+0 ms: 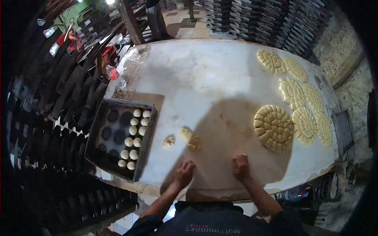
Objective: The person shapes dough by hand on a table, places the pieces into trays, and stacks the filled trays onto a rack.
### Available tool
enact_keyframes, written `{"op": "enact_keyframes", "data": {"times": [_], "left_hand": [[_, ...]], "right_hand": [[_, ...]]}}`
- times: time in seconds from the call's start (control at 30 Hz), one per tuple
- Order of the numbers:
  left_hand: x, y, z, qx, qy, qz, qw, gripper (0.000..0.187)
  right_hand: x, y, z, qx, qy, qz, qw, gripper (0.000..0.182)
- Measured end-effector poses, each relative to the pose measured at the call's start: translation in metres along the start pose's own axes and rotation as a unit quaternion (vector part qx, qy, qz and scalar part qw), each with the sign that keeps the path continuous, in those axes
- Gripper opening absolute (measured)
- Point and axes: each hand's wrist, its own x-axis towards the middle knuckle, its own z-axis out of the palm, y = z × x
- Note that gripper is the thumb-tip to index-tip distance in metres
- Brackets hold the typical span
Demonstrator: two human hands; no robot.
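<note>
My left hand (185, 173) is closed in a fist on the pale worktop (189, 78), near its front edge. My right hand (241, 166), also closed, rests to the right with its fingers curled under. Whatever either hand may hold is hidden. Just beyond my left hand lie a small lump of dough (169, 141) and a larger irregular piece of dough (185, 133), partly in shadow. Right of my right hand is a large round slab of dough (274, 128), cut into many small pieces.
At left on the worktop stands a dark metal tray (146, 146) with several dough balls (134, 122) along its right side. More cut dough rounds (304, 124) lie at the right edge. A plastic bottle (112, 72) lies far left. Stacked dark racks (260, 19) surround the worktop.
</note>
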Motion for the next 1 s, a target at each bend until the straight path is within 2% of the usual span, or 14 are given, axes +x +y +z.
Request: {"op": "enact_keyframes", "data": {"times": [0.03, 0.1, 0.13, 0.17, 0.2, 0.27, 0.33, 0.43, 0.53, 0.57, 0.7, 0.87, 0.93, 1.0], "left_hand": [[-0.016, -0.001, -0.016, 0.005, -0.041, 0.005, 0.999, 0.016], [-0.024, -0.013, -0.042, 0.004, -0.078, 0.014, 0.997, 0.011], [-0.024, -0.021, -0.05, -0.109, -0.114, -0.086, 0.984, 0.015], [-0.023, -0.027, -0.057, -0.218, -0.148, -0.185, 0.947, 0.02], [-0.014, -0.026, -0.067, -0.222, -0.146, -0.185, 0.946, 0.02], [0.018, -0.013, -0.095, -0.262, -0.185, -0.165, 0.933, 0.03], [0.035, 0.003, -0.116, -0.256, -0.152, -0.119, 0.947, 0.032], [0.035, -0.001, -0.134, -0.251, -0.08, -0.103, 0.959, 0.033], [0.025, -0.01, -0.145, -0.324, -0.032, -0.145, 0.935, 0.034], [0.023, -0.01, -0.148, -0.398, -0.022, -0.156, 0.904, 0.034], [0.03, 0.009, -0.139, -0.374, -0.057, -0.116, 0.918, 0.028], [0.048, 0.059, -0.113, -0.16, -0.068, -0.066, 0.983, 0.011], [0.048, 0.073, -0.093, -0.154, -0.112, -0.036, 0.981, 0.012], [0.047, 0.083, -0.068, -0.154, -0.159, -0.013, 0.975, 0.014]], "right_hand": [[-0.009, 0.008, -0.011, -0.004, -0.03, 0.002, 1.0, 0.018], [0.007, -0.014, -0.059, 0.103, -0.084, 0.242, 0.961, 0.028], [0.012, -0.02, -0.061, 0.097, -0.081, 0.244, 0.961, 0.028], [0.018, -0.027, -0.062, 0.317, -0.038, 0.385, 0.866, 0.028], [0.021, -0.037, -0.061, 0.513, 0.007, 0.494, 0.702, 0.028], [0.035, -0.099, -0.036, 0.573, -0.019, 0.379, 0.727, 0.031], [0.062, -0.172, -0.002, 0.497, -0.073, 0.259, 0.825, 0.035], [0.095, -0.25, 0.027, 0.477, -0.164, 0.302, 0.809, 0.034], [0.101, -0.272, 0.031, 0.354, -0.085, 0.245, 0.899, 0.035], [0.102, -0.273, 0.027, 0.353, -0.087, 0.246, 0.899, 0.035], [0.101, -0.265, 0.006, 0.288, -0.086, 0.204, 0.932, 0.035], [0.078, -0.222, -0.012, 0.217, 0.008, 0.191, 0.957, 0.033], [0.052, -0.18, -0.01, 0.113, 0.072, 0.079, 0.988, 0.03], [0.045, -0.135, -0.018, 0.073, 0.086, 0.084, 0.99, 0.032]]}}
